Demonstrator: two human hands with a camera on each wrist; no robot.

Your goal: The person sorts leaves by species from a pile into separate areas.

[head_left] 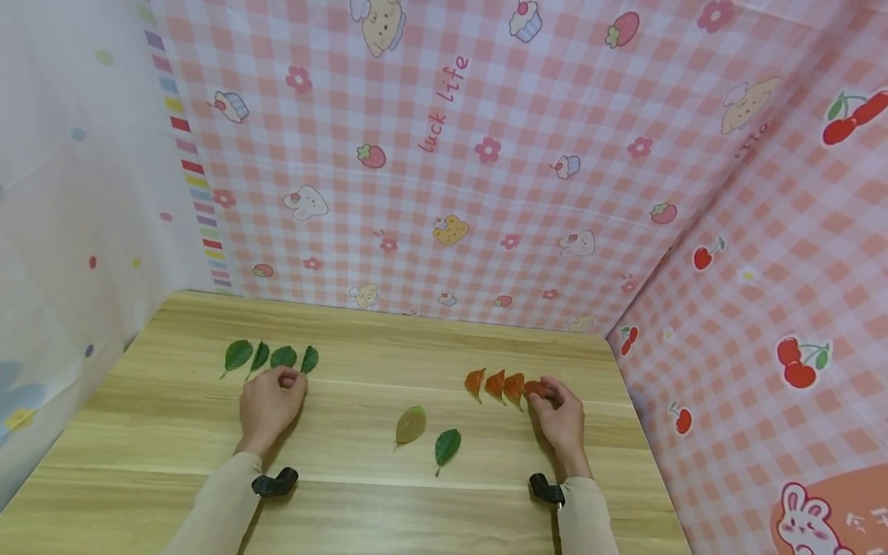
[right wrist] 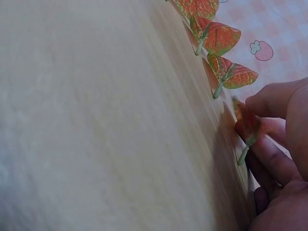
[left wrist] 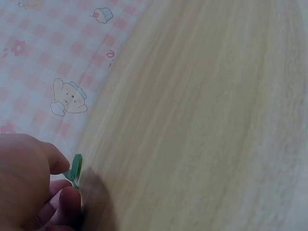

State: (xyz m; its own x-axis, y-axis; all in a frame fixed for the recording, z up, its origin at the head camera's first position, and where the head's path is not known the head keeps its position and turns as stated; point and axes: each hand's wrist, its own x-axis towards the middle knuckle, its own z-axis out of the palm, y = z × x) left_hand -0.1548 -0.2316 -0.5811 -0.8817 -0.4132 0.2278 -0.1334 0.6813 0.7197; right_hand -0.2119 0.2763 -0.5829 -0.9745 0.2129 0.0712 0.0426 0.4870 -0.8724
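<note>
My left hand (head_left: 273, 401) pinches the lower end of the rightmost green leaf (head_left: 310, 359) in a row of green leaves. From the left wrist view, that leaf (left wrist: 76, 168) stands up between the thumb and a fingertip. On the right, my right hand (head_left: 560, 418) holds an orange-red leaf (head_left: 534, 388), last in a row of similar leaves. Close up in the right wrist view, the fingers curl about this leaf (right wrist: 250, 126), its green stem pointing down to the tabletop. Beside it stand other folded orange-red leaves (right wrist: 234, 76).
Between the hands, a yellowish leaf (head_left: 411, 425) and a dark green leaf (head_left: 448, 445) lie on the wooden table (head_left: 375, 509). A pink checked cloth (head_left: 416, 193) hangs behind the table, with more cloth at both sides. Each wrist wears a black camera mount.
</note>
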